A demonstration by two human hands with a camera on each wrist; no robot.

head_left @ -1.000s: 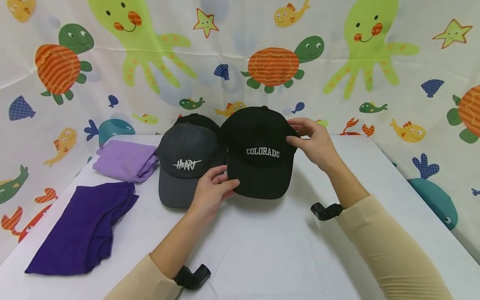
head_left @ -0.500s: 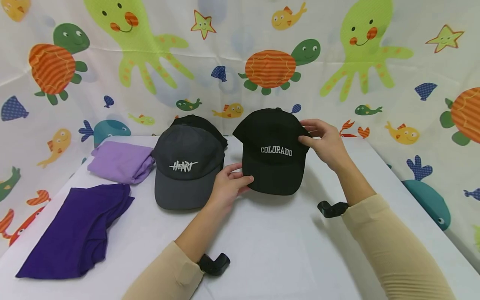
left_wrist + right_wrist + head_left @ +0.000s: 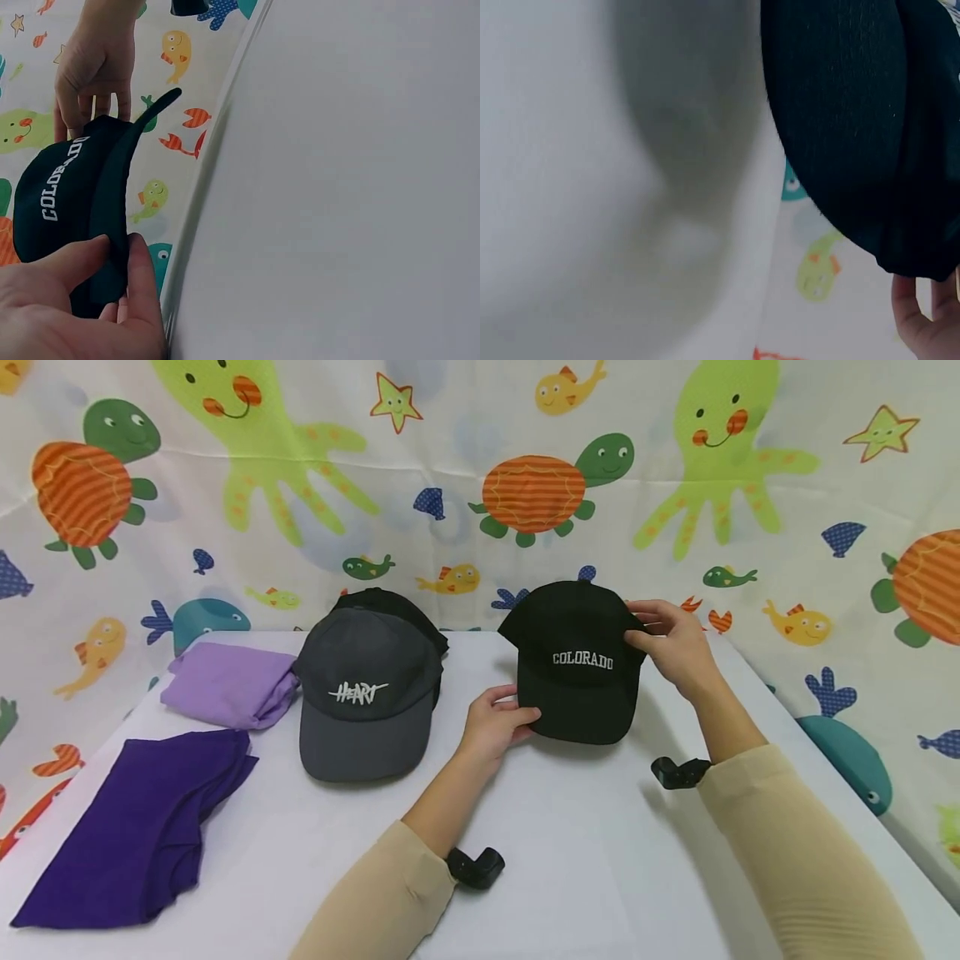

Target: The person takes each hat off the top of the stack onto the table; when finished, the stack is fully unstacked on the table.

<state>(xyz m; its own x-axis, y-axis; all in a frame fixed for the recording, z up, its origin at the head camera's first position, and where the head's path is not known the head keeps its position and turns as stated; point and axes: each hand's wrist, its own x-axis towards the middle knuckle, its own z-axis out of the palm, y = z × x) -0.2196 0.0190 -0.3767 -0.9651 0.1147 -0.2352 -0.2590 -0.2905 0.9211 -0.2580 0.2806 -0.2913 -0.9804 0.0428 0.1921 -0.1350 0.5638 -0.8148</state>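
Note:
A black baseball cap point(image 3: 579, 631) lettered COLORADO is held up over the white table, its brim pointing down toward me. My left hand point(image 3: 495, 720) pinches the brim's left edge between thumb and fingers; the left wrist view shows that thumb on top of the brim point(image 3: 112, 202). At the cap's right side, my right hand point(image 3: 673, 647) grips the crown's edge, thumb in front and fingers behind. The right wrist view is largely filled by the cap's dark brim point(image 3: 840, 112), with fingertips at its lower end.
Left of the held cap sits a dark grey cap point(image 3: 367, 693) lettered HEART, with a black cap point(image 3: 401, 606) partly hidden behind it. Farther left lie a folded lilac cloth point(image 3: 228, 683) and a dark purple cloth point(image 3: 138, 827). A sea-animal curtain point(image 3: 450, 460) hangs behind the table point(image 3: 540, 860).
Both hands have carried the black COLORADO cap to the right, away from the grey cap, so a gap now shows between them. The grey cap and cloths stay in place.

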